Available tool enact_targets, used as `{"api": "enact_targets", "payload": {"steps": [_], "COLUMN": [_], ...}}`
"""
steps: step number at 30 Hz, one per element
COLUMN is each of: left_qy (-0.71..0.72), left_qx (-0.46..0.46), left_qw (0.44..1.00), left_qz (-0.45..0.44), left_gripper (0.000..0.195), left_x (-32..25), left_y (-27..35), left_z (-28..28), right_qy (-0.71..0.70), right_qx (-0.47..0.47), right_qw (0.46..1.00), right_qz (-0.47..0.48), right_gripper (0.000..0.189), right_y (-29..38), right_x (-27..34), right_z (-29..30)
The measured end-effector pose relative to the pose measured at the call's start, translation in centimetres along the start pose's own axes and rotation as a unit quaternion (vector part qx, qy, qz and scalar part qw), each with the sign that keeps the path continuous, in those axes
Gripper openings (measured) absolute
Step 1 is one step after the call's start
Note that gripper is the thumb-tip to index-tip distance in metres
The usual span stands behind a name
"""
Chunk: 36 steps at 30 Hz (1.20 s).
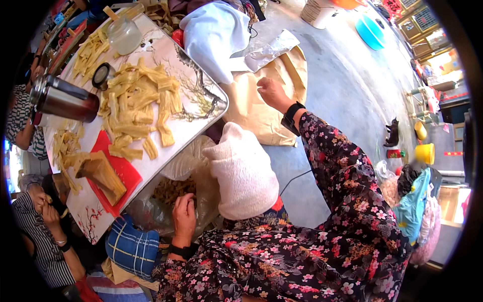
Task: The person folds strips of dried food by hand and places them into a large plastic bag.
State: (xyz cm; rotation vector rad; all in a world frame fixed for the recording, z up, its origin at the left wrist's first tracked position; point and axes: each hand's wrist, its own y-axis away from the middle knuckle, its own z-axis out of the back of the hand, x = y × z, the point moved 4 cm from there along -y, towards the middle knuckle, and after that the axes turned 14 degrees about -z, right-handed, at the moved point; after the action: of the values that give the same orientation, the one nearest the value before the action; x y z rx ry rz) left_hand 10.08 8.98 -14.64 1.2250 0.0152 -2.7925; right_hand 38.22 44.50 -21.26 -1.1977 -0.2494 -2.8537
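My left hand [183,217] is at the edge of a clear plastic bag [207,196] that holds small brown dried pieces [175,188]. Its fingers point into the bag, and whether they hold anything is hidden. Out to the right, my right hand [272,93] hangs over a large brown paper sack [256,113], fingers curled in; I cannot make out anything between them. A pale pink cloth [243,173] covers my knee between the two hands. On the table [196,117] lies a heap of yellowish dried strips [132,102].
A steel flask [68,100], a black lid [102,75] and a glass jar [124,36] stand on the table. A wooden scoop-like block [103,177] rests on a red sheet [130,177]. Another person's hands [47,211] are at the left. A black cat [392,132] is on the floor.
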Motion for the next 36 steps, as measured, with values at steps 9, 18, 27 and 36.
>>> {"api": "enact_targets", "payload": {"steps": [9, 18, 27, 36], "left_qy": [0.0, 0.014, 0.009, 0.073], "left_qx": [0.02, 0.034, 0.012, -0.069], "left_qw": [1.0, 0.999, 0.997, 0.98], "left_qz": [-0.013, 0.003, -0.072, -0.17], "left_gripper": [0.02, 0.02, 0.019, 0.017], "left_x": [-0.9, -0.1, -2.7, -12.0], "left_y": [-2.2, -3.0, -4.3, -6.0], "left_z": [-1.3, -1.6, -0.1, 4.4], "right_qy": [0.41, 0.568, 0.471, 0.351], "right_qx": [-0.153, -0.075, 0.008, 0.027], "right_qw": [0.879, 0.814, 0.861, 0.891], "right_qz": [0.188, 0.091, 0.192, 0.287], "right_gripper": [0.023, 0.028, 0.016, 0.02], "right_y": [-11.9, -17.0, -7.6, 12.5], "right_x": [-0.7, -3.0, -4.0, -3.6], "right_z": [-1.5, -2.0, 4.8, 15.4]}}
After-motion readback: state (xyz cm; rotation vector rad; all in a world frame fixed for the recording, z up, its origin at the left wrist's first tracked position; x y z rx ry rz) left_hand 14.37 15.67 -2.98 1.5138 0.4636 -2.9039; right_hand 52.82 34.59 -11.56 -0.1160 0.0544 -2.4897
